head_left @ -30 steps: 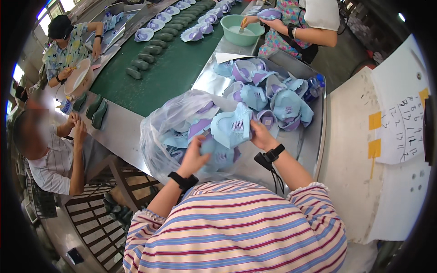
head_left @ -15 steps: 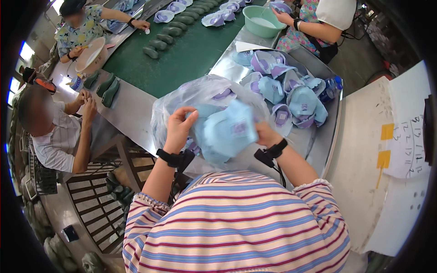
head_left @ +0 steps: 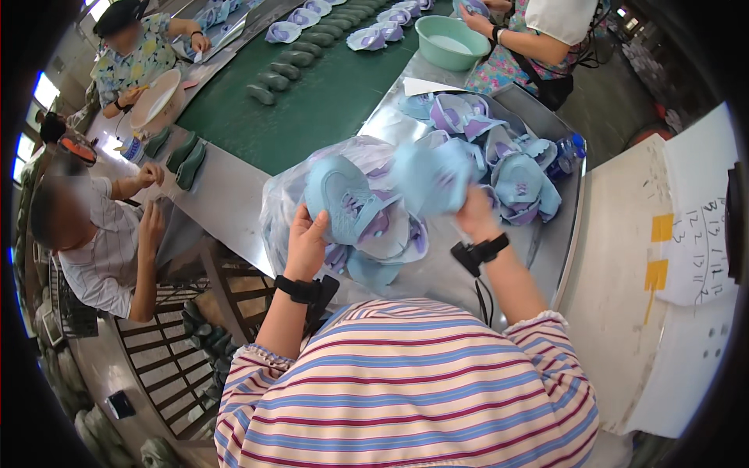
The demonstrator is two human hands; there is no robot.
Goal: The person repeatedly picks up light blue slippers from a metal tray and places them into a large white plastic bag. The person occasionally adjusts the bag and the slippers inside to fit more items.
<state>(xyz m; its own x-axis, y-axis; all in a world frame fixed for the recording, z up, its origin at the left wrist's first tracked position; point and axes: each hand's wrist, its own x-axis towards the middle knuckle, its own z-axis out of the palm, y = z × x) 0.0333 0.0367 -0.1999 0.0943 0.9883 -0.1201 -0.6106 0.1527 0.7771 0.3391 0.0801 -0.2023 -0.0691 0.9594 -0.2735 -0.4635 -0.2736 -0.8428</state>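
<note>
My left hand (head_left: pixel 307 242) grips a light blue shoe upper (head_left: pixel 337 195) with purple lacing by its near edge, held over a clear plastic bag (head_left: pixel 282 195). Another light blue shoe upper (head_left: pixel 433 178), smeared by motion, is pinched in my right hand (head_left: pixel 477 215). More blue and purple uppers lie in the bag beneath, one upper (head_left: pixel 407 240) showing its pale inside between my hands. Just beyond my right hand, a heap of similar uppers (head_left: pixel 521 183) rests on the metal table.
A blue-capped bottle (head_left: pixel 568 153) stands at the heap's right. Ahead runs a green conveyor belt (head_left: pixel 312 109) bearing rows of dark shoe lasts (head_left: pixel 285 70) and uppers. A green basin (head_left: pixel 451 43) sits beside it. Co-workers are at the left and far right; a white board (head_left: pixel 624 273) borders my right.
My hands have moved apart. The uppers that were together between them are now separate, one in each hand, the right one shifted right and away from me.
</note>
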